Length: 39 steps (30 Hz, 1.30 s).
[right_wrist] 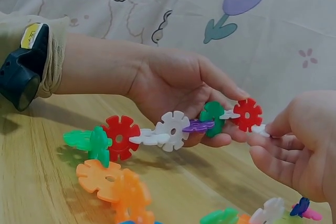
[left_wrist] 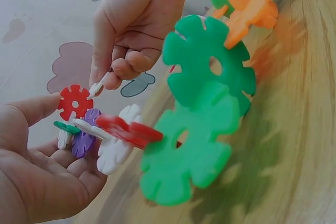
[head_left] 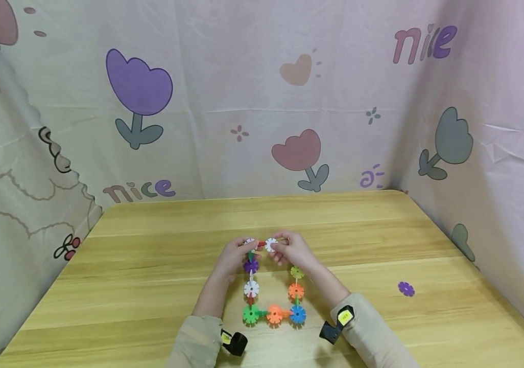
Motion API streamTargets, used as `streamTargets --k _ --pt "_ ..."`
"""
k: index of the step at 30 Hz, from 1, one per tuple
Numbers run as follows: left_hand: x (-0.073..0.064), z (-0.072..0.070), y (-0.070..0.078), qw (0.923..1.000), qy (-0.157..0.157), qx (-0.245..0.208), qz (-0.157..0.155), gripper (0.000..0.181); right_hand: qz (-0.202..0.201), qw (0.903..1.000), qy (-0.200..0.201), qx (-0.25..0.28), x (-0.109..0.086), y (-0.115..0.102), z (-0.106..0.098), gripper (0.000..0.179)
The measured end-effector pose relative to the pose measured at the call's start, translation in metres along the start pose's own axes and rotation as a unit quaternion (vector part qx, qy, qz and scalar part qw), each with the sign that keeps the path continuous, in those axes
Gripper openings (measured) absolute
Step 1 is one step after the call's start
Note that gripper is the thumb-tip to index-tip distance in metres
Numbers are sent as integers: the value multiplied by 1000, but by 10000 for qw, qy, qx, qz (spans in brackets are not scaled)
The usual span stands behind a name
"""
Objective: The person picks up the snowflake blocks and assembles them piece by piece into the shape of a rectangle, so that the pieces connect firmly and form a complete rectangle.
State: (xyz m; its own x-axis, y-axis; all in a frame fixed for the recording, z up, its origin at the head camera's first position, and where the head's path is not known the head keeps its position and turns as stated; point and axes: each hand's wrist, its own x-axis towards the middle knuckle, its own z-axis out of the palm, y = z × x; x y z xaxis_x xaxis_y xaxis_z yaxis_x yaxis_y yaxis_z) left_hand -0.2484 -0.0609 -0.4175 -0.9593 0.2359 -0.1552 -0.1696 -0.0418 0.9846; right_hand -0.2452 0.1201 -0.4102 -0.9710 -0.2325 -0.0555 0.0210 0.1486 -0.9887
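A chain of notched plastic discs lies on the table, bent into a roughly rectangular outline. At its far left corner my left hand (head_left: pixel 234 258) holds the chain, thumb on a white disc (head_left: pixel 249 244). My right hand (head_left: pixel 294 250) pinches another white disc (head_left: pixel 270 245) between thumb and fingers. Between the hands a red disc (right_wrist: pixel 247 115) stands edge-on to the head camera and joins the two white ones. A purple disc (head_left: pixel 251 266) and a green disc (right_wrist: pixel 212 118) sit by my left fingers. Near my right wrist shows a yellow-green disc (head_left: pixel 296 272); the chain beyond it is partly hidden.
Green (head_left: pixel 250 314), orange (head_left: pixel 275 314) and blue (head_left: pixel 298 314) discs form the chain's near side. A loose purple disc (head_left: pixel 406 289) lies to the right on the wooden table (head_left: pixel 151 286). Printed cloth (head_left: pixel 225 76) hangs behind and along the sides.
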Motion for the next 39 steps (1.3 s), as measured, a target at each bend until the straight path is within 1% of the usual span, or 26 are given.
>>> streamTargets --k 5,7,9,13,14,16,21,26,31,35,39 --pt "2 1 -2 9999 104 -10 27 26 14 10000 71 41 0 -1 -1 31" --pt "1 0 -2 10000 86 -42 23 27 7 9999 84 64 0 -1 -2 32" --pt "-4 1 3 10000 31 -60 26 27 15 10000 63 37 -4 -8 -2 31" --pt "-4 1 3 9999 17 -76 77 25 -13 9999 103 -58 -3 -8 -1 30" --pt "-4 1 3 9999 28 -76 93 25 -10 9999 123 -85 -3 -8 -1 30" --pt "0 1 -3 9999 69 -61 125 27 -30 9998 168 -116 0 -2 -1 29" --pt "0 2 -2 9998 80 -27 165 33 -42 9998 130 -170 0 -2 -1 30" --pt "0 3 -3 9997 151 44 170 34 -93 9997 132 -170 0 0 0 34" --pt "0 4 -2 9997 160 92 129 30 -164 9995 55 -255 1 2 0 34" --pt "0 3 -2 9997 184 135 95 22 -185 9994 54 -279 2 3 1 29" --pt "1 1 -3 9996 168 206 91 19 -332 9990 85 -275 2 1 4 24"
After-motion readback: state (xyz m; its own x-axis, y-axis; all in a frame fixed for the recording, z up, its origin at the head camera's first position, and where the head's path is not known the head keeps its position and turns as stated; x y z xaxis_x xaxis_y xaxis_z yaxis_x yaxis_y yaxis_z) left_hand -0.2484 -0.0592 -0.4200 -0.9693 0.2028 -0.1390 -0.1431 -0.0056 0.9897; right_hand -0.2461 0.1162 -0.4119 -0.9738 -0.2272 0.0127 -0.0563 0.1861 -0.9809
